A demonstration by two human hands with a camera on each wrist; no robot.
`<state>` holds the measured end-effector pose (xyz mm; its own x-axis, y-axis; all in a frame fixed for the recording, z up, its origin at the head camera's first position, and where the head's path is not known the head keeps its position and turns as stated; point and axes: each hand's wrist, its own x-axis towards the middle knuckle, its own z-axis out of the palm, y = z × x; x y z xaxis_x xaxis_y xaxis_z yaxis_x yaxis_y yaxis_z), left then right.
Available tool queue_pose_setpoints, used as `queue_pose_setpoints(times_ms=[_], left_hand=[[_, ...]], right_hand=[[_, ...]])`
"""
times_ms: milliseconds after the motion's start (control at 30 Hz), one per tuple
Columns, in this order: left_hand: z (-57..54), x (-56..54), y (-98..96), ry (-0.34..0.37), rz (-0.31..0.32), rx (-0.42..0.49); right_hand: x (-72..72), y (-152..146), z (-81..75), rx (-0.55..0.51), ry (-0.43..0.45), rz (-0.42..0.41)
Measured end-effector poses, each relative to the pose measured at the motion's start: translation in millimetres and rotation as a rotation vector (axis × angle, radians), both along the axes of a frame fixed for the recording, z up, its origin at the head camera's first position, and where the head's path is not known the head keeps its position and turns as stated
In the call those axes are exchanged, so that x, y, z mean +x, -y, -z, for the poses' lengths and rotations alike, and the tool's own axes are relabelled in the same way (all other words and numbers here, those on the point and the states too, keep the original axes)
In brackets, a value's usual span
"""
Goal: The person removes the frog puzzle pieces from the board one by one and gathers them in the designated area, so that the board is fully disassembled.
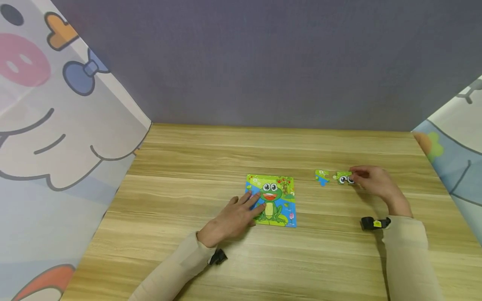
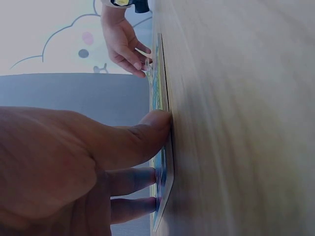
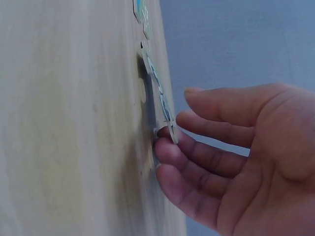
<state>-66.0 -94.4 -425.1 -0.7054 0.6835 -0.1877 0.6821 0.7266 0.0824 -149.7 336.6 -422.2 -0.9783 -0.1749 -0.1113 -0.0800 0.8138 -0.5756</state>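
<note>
A square frog picture puzzle board (image 1: 279, 196) lies flat on the table in the head view. My left hand (image 1: 235, 215) rests on its left part with fingers spread across the frog; in the left wrist view the thumb (image 2: 156, 122) lies against the board's near edge. Off to the right, my right hand (image 1: 374, 182) holds the right end of a puzzle piece (image 1: 343, 177) showing the frog's eyes. That piece is tilted in the right wrist view, its held end raised off the wood among the fingertips. Just left of it lies a green-and-blue puzzle piece (image 1: 321, 176).
The wood-grain table (image 1: 203, 150) meets a grey panel (image 1: 278, 62) at the back. Cartoon-printed walls stand at both sides. Black wrist cameras sit on the left wrist (image 1: 217, 257) and the right wrist (image 1: 374, 223).
</note>
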Motion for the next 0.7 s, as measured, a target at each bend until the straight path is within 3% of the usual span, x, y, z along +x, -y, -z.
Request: queue_pose_setpoints(times_ms=[433, 700], left_hand=[[-0.2, -0.2, -0.8, -0.017, 0.009, -0.019], [-0.4, 0.3, -0.3, -0.04, 0.016, -0.001]], right_hand=[[1.6, 2.6, -4.2, 0.061, -0.011, -0.017], [3.7, 23.6, -17.5, 0.042, -0.128, -0.032]])
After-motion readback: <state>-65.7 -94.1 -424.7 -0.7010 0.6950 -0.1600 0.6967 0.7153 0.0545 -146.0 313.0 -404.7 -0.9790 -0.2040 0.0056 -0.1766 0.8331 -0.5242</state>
